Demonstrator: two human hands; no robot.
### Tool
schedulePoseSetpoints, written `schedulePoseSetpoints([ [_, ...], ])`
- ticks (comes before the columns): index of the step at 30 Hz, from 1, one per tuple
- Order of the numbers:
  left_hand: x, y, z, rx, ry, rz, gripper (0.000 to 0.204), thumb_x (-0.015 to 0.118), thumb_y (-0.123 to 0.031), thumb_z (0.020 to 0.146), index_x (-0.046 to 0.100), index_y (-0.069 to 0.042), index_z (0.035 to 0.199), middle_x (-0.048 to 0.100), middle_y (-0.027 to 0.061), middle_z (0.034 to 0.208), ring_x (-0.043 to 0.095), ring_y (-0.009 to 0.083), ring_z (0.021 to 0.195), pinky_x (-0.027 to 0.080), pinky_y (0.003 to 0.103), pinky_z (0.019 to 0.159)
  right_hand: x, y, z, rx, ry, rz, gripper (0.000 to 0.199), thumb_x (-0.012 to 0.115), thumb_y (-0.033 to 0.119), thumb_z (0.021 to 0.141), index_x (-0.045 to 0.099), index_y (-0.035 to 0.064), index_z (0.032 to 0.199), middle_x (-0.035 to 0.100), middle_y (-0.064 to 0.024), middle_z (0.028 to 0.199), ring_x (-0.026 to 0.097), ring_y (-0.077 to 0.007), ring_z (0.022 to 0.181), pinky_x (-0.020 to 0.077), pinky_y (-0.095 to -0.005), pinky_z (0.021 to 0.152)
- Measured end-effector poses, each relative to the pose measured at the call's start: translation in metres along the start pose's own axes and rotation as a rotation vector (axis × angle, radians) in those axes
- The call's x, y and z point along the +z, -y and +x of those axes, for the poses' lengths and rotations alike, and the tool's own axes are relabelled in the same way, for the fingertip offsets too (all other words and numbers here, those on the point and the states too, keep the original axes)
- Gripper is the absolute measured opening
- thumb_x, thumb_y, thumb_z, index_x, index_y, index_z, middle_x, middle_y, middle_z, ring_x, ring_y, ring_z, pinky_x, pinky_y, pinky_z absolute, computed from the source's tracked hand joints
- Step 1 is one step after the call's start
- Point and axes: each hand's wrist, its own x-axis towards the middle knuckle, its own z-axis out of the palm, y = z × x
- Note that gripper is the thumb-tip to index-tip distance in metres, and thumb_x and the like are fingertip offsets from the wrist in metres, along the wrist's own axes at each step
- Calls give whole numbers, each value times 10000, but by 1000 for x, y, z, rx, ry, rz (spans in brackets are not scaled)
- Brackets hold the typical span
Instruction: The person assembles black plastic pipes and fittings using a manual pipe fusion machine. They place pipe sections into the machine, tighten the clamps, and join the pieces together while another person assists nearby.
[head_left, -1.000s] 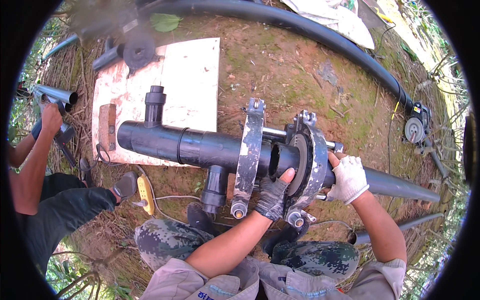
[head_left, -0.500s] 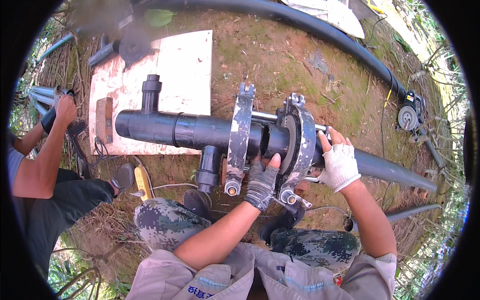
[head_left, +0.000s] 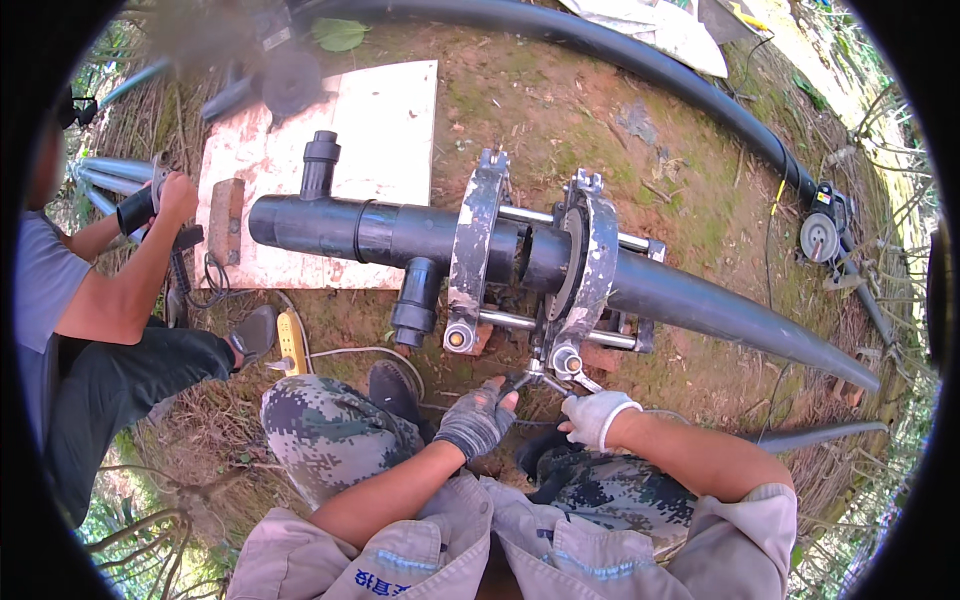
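In front of me a black plastic pipe (head_left: pixel 690 293) lies in a pipe-clamping machine with two scuffed ring clamps, a left ring (head_left: pixel 470 250) and a right ring (head_left: pixel 597 262). A narrow gap shows between its end and the end of a black pipe fitting (head_left: pixel 410 233) with side branches, held in the left ring. Below the right ring, a spoked metal handle (head_left: pixel 537 372) sticks out toward me. My left hand (head_left: pixel 476 421), in a grey striped glove, is closed on its left spoke. My right hand (head_left: pixel 597 417), in a white glove, is closed on its right spoke.
A co-worker (head_left: pixel 120 285) sits at the left, holding a dark round piece. Near that person are a yellow power strip (head_left: pixel 291 342) and a pale board (head_left: pixel 385 130). A long black pipe (head_left: pixel 640 65) curves behind, with an angle grinder (head_left: pixel 820 235) at far right.
Both my hands have come down off the pipe and clamp area to the spoked handle. The pipe gap looks narrower. The co-worker's hands have shifted slightly.
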Motion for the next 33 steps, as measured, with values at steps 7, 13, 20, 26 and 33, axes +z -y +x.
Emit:
schedulePoseSetpoints([
  [7, -1, -16, -2, 36, 53, 119, 468, 469, -414, 1027, 529, -87, 1356, 691, 265, 1022, 664, 457, 972, 514, 533, 850, 21, -37, 39, -32, -195, 18, 357, 671, 282, 905, 574, 14, 1120, 731, -227, 967, 706, -410, 934, 545, -502, 807],
  [13, -7, -18, -2, 40, 73, 154, 460, 476, -404, 1024, 531, -89, 1355, 699, 251, 997, 671, 443, 965, 516, 537, 839, 8, -29, 42, -80, -140, 47, 303, 666, 248, 900, 608, 5, 1072, 737, -210, 1035, 698, -385, 1030, 539, -467, 875],
  [20, -14, -12, 5, 34, 75, 168, 461, 555, -432, 976, 594, -117, 1311, 710, 220, 1013, 679, 429, 969, 527, 519, 859, 0, -71, 8, 60, -118, 137, 482, 658, 398, 933, 595, -28, 1150, 696, -280, 1092, 662, -437, 1064, 506, -486, 906],
  [26, -25, -29, 14, 221, -34, 310, 497, 616, -457, 944, 648, -16, 1171, 703, 248, 992, 675, 440, 951, 528, 507, 849, 44, -166, -47, 394, -481, 538, 500, 621, 417, 964, 594, -20, 1205, 667, -286, 1204, 628, -436, 1162, 490, -476, 962],
  [33, -107, -120, 8, 484, -182, 335, 414, 680, -115, 881, 615, 22, 1266, 678, 224, 1101, 658, 388, 1064, 525, 455, 933, 107, -295, -99, 776, -1146, 1585, 428, 512, 382, 1024, 517, 83, 1331, 678, -173, 1111, 689, -306, 946, 545, -465, 788],
])
